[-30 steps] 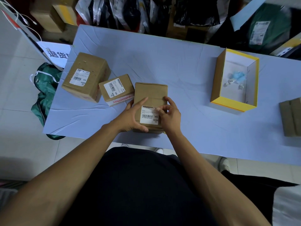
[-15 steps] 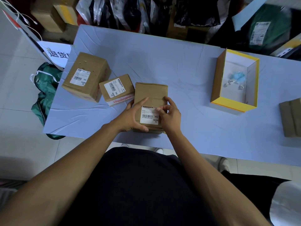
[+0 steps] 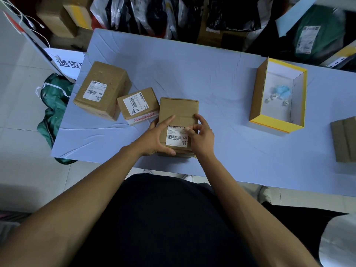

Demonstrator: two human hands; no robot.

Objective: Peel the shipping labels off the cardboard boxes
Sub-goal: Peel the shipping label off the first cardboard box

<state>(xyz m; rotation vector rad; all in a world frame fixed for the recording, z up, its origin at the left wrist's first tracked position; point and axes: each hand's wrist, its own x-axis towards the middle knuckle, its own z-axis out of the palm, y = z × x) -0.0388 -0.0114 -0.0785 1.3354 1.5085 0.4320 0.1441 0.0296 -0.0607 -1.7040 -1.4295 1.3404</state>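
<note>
Cardboard box, nearest: stands on the lilac table at its near edge, directly in front of the person. White shipping label with barcode sits on the top face, near half; it lies mostly flat.

Left hand: grips the box's left side, thumb curled along the near edge, index finger laid straight over the top face beside the label.

Right hand: rests at the label's right edge; fingertips curled and pinching at the label's upper right corner. Whether the corner has lifted cannot be told.

Small cardboard box: just left of the held box, almost touching it; white label on top, red-printed tape along its near edge.

Large cardboard box: further left, near the table's left edge, beside the small one; white label on top.

Open yellow-edged box: well apart to the right; white interior holds a pale blue crumpled item and small white scraps.

Brown box: at the right frame edge, partly cut off.

Green bag: on the floor left of the table.

Parcels and dark plastic bags: piled beyond the table's far edge.
</note>
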